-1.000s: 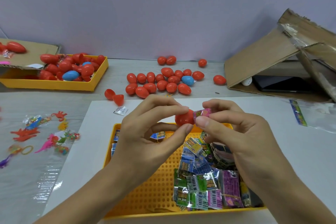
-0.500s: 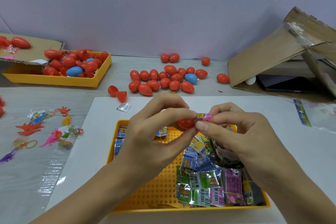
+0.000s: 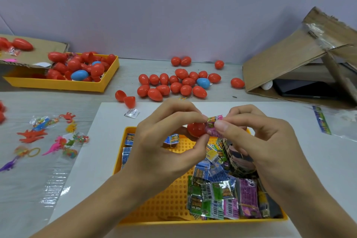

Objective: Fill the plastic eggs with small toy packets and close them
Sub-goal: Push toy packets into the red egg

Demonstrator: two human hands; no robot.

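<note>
Hands unmoved | grey table; white sheet; lilac wall

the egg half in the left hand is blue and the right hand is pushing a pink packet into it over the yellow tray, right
Not quite: the head view shows the egg half in the left hand is red, not blue. The rest holds: the right hand pinches a pink packet at it, over the yellow tray.
</note>
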